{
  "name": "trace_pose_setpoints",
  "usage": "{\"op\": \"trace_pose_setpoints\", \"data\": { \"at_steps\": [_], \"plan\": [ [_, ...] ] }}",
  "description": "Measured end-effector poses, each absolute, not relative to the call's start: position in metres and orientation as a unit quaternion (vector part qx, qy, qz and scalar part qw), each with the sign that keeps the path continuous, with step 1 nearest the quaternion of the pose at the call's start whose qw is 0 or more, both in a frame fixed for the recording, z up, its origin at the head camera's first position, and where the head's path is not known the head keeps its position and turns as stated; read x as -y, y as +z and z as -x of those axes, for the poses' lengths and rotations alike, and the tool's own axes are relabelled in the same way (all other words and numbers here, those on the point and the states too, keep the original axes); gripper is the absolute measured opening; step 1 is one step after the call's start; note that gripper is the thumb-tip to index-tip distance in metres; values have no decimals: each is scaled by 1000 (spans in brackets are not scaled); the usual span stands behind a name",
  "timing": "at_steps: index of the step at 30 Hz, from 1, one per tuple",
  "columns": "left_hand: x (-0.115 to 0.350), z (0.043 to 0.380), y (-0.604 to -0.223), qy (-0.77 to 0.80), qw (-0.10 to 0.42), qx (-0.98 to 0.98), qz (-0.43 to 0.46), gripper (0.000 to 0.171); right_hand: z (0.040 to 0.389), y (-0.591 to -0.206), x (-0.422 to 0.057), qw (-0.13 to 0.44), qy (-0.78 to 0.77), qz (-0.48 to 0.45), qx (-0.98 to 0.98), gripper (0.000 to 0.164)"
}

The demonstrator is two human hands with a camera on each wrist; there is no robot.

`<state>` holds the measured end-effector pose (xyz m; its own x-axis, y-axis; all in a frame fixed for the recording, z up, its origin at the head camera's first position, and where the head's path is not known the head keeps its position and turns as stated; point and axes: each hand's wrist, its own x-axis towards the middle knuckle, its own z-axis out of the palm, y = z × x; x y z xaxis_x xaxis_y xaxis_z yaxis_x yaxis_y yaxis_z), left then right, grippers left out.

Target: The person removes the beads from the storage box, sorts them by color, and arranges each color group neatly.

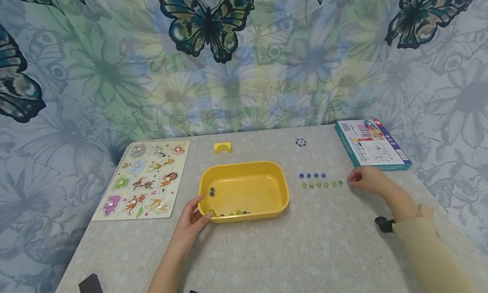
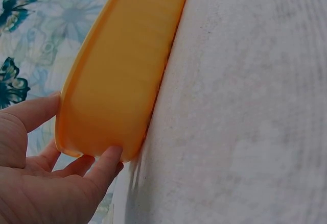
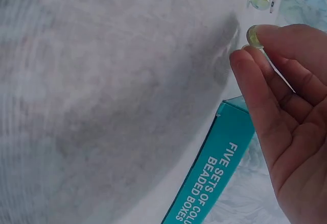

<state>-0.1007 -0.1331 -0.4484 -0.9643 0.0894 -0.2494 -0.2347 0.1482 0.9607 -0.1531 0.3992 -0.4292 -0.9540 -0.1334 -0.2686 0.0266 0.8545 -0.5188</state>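
A yellow plastic tray (image 1: 244, 168) sits mid-table. My left hand (image 1: 190, 220) holds it by the near left corner, thumb and fingers spread around its end wall. Inside lie a few blue marbles (image 1: 212, 192) at the left and yellow-green marbles (image 1: 239, 212) along the near wall, partly hidden by it. To the right of the tray, a row of blue marbles (image 1: 309, 175) lies behind a longer row of yellow-green marbles (image 1: 319, 185). At that row's right end, my right hand (image 1: 367, 179) pinches a yellow-green marble (image 3: 252, 36) between thumb and fingers, close over the table.
A boxed set (image 1: 375, 146) lies behind my right hand, its teal side lettered. An animal puzzle board (image 1: 146, 180) lies at the left. Behind the tray are a yellow arch block (image 1: 223, 147) and a small dark-edged ring shape (image 1: 300, 142). A patterned butterfly curtain (image 1: 228, 85) backs the table.
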Motion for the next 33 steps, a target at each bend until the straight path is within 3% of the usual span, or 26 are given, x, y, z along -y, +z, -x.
{"op": "trace_pose_setpoints", "data": {
  "at_steps": [16, 22, 33],
  "plan": [
    [134, 99, -448, 655, 122, -745, 44, 56, 156, -431, -391, 151, -253, 39, -955, 10],
    [133, 99, -447, 654, 124, -745, 48, 56, 154, -423, -389, 150, -258, 40, -954, 19],
    [134, 99, -449, 657, 124, -743, 41, 56, 153, -392, -370, 93, -251, 81, -960, 30]
  ]
}}
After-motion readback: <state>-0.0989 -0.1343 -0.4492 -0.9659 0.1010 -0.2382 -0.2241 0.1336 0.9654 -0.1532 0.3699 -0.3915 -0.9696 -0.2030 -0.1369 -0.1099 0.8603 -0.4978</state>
